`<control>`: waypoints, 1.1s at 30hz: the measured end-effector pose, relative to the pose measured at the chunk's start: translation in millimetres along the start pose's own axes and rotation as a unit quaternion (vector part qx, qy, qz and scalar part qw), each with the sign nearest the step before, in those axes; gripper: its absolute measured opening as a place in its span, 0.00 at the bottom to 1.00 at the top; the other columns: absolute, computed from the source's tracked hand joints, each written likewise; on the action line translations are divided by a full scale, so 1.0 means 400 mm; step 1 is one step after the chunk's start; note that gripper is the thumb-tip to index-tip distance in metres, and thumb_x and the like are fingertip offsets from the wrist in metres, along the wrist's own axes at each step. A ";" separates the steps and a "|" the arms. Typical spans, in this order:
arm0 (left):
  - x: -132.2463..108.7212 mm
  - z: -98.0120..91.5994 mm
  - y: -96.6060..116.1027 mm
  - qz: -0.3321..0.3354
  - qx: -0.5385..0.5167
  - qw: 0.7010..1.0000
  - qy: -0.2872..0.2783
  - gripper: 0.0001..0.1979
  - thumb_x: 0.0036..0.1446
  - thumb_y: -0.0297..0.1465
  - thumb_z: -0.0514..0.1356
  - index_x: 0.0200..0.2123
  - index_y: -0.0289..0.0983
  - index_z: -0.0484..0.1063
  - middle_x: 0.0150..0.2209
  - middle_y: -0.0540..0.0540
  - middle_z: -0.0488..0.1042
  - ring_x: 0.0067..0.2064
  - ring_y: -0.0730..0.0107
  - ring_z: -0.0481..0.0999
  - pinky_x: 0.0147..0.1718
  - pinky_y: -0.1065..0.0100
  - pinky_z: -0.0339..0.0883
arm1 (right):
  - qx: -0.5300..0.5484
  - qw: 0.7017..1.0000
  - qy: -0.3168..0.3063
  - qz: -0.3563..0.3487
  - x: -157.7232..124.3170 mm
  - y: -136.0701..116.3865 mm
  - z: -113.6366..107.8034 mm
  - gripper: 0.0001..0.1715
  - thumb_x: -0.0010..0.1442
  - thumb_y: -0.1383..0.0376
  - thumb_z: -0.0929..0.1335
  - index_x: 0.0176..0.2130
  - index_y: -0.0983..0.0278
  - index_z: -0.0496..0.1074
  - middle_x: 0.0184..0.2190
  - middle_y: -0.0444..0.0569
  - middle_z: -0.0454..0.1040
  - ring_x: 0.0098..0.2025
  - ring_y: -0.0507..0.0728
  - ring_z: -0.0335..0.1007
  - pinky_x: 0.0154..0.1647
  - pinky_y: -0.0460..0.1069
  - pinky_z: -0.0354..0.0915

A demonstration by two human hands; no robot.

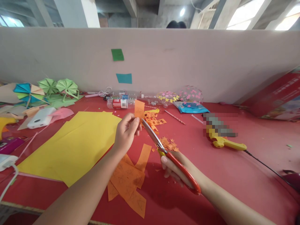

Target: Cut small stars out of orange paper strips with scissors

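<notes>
Pinching an orange strip (pixel 139 108) between thumb and fingers, the person's left hand (pixel 127 129) is holding it upright above the red counter (pixel 182 200), as the head view is showing. The right hand (pixel 174 165) is gripping the scissors (pixel 161 146) by their red handles, and the tips are pointing up toward the strip's lower right corner; I cannot tell whether they are touching the paper. Just beyond the blades, orange scraps with star-shaped holes (pixel 152 120) are lying in a loose heap, and small orange stars (pixel 170 143) are piling up just behind the right hand. Nearer the person, between the two forearms, more orange pieces (pixel 127 175) with faint drawn outlines are overlapping one another. Large yellow sheets (pixel 82 140) are spreading out to the left, partly behind the left forearm. Off to the right, a yellow tool (pixel 231 144) with a dark cord is resting beside a blurred-out object (pixel 219 124). Along the low wall (pixel 150 40), a clear bottle (pixel 119 103) with a red label is lying on its side, and a blue packet (pixel 191 107) is sitting farther right. Green folded-paper umbrellas (pixel 67 86) are standing at the far left.
</notes>
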State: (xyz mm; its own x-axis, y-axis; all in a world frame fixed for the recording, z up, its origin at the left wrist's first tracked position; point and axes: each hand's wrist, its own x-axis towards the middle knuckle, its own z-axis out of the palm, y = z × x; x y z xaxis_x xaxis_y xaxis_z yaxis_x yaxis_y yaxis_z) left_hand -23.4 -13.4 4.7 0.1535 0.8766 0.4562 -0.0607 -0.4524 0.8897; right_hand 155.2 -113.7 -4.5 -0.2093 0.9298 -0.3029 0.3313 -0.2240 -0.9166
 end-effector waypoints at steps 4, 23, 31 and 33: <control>0.001 -0.002 -0.002 0.002 0.004 1.000 0.002 0.12 0.61 0.32 0.54 0.25 0.38 0.61 0.21 0.54 0.67 0.20 0.80 0.66 0.20 0.75 0.60 | -0.010 1.000 -0.003 -0.003 0.000 0.001 -0.004 0.30 0.53 0.38 0.64 0.25 0.62 0.60 0.19 0.40 0.66 0.14 0.44 0.54 0.11 0.40 0.53; 0.003 -0.004 -0.002 -0.003 0.007 1.000 0.004 0.12 0.60 0.32 0.54 0.24 0.38 0.61 0.20 0.54 0.67 0.19 0.80 0.66 0.19 0.75 0.60 | -0.012 1.000 0.000 0.012 -0.001 -0.007 -0.004 0.31 0.51 0.38 0.65 0.24 0.63 0.59 0.20 0.41 0.66 0.13 0.44 0.53 0.10 0.40 0.52; 0.005 -0.004 0.003 -0.009 0.004 1.000 0.008 0.12 0.60 0.31 0.54 0.23 0.38 0.61 0.20 0.54 0.67 0.19 0.80 0.65 0.19 0.76 0.60 | -0.007 1.000 0.014 0.026 -0.006 -0.023 0.001 0.27 0.53 0.43 0.66 0.23 0.63 0.59 0.20 0.42 0.67 0.13 0.43 0.52 0.09 0.40 0.51; 0.006 -0.005 0.003 -0.008 0.000 1.000 0.007 0.12 0.59 0.31 0.55 0.23 0.38 0.61 0.19 0.54 0.67 0.19 0.80 0.65 0.19 0.76 0.60 | -0.007 1.000 0.012 0.027 -0.006 -0.024 0.001 0.27 0.52 0.44 0.66 0.23 0.62 0.58 0.19 0.41 0.67 0.12 0.43 0.52 0.09 0.40 0.51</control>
State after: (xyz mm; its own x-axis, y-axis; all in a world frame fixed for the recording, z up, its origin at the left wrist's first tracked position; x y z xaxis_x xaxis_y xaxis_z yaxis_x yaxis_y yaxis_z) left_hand -25.0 -11.7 6.9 0.1409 0.8862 0.4413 -0.0580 -0.4376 0.8973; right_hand 152.3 -114.1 4.9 -0.1684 0.9231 -0.3458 0.3548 -0.2705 -0.8949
